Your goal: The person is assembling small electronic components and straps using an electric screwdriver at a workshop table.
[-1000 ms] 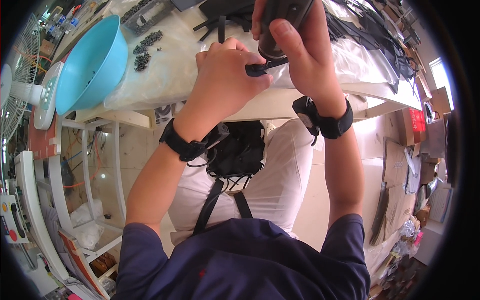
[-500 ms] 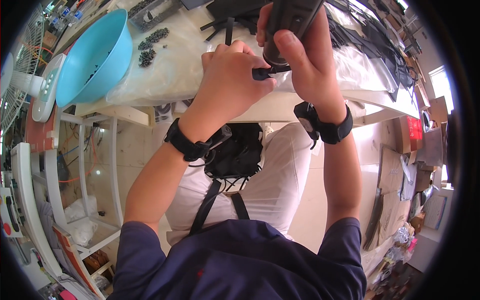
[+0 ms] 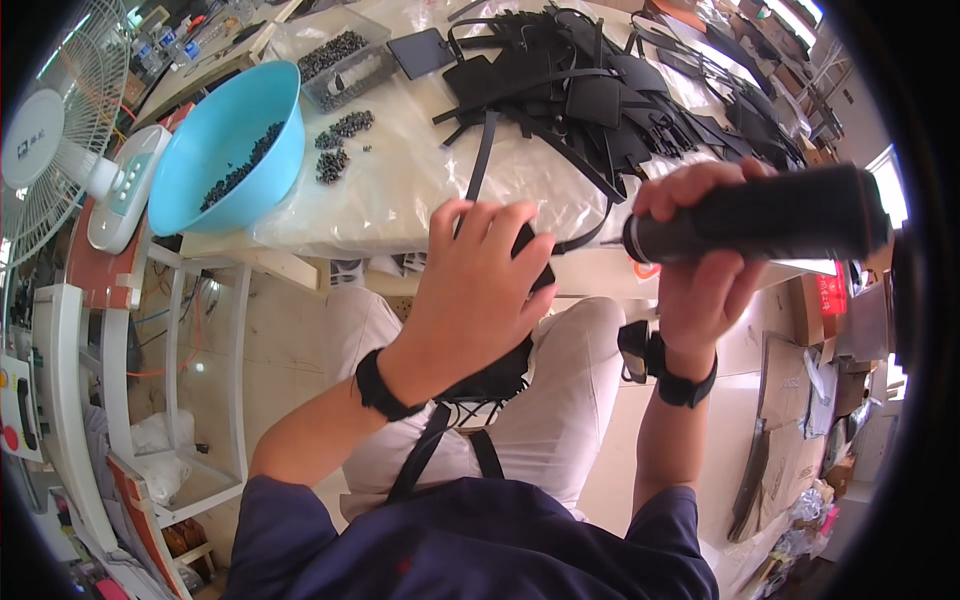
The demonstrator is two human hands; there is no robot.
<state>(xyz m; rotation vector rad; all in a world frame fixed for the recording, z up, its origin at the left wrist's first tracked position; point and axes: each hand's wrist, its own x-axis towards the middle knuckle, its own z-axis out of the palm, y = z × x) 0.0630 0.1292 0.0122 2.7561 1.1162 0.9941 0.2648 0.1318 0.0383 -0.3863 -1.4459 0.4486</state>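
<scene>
My left hand (image 3: 480, 290) is closed on a black strapped piece (image 3: 541, 268) at the table's near edge, its fingers hiding much of it. One black strap (image 3: 483, 155) runs up from it across the plastic-covered tabletop (image 3: 400, 180), and another curves away to the right. In my right hand (image 3: 692, 308) is a black cylindrical electric screwdriver (image 3: 800, 213), lying sideways with its thin bit pointing left toward the piece. A gap separates the bit from my left fingers.
A pile of black strapped pieces (image 3: 590, 100) covers the far right of the table. To the left are small heaps of dark fasteners (image 3: 345, 130), a clear compartment box (image 3: 372, 78) and a blue basin (image 3: 285, 165) holding more. A fan (image 3: 100, 180) stands at far left.
The screwdriver has swung from upright over the piece to sideways, moving right and away from it. My left hand keeps the piece, turned and lower in view. More of the tabletop shows.
</scene>
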